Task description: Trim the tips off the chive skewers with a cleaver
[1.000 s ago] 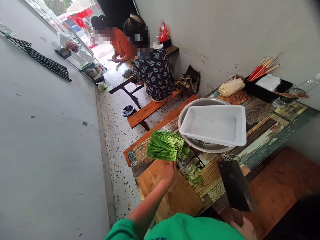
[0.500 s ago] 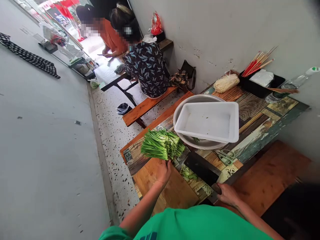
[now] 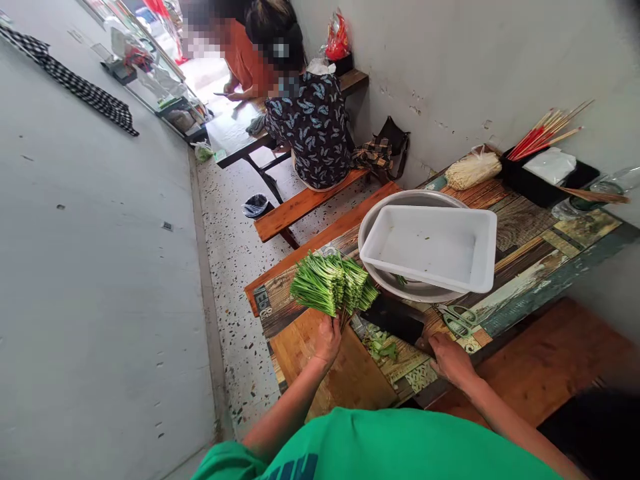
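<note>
Your left hand (image 3: 327,341), below the frame's centre, has its fingertips at the lower edge of the thick bundle of long green stalks with pale ends (image 3: 323,285), though you cannot tell whether they grip it. The stalks run roughly left to right just above that hand, the nearer one, pale ends to the right. Right of centre, your right hand (image 3: 450,359) is wrapped round the handle of the broad, dark-bladed cleaver (image 3: 395,317), its blade slanting up-left toward those ends.

Long green stalks (image 3: 327,283) heaped, pale ends toward broad dark cleaver (image 3: 397,320) close beside.
</note>
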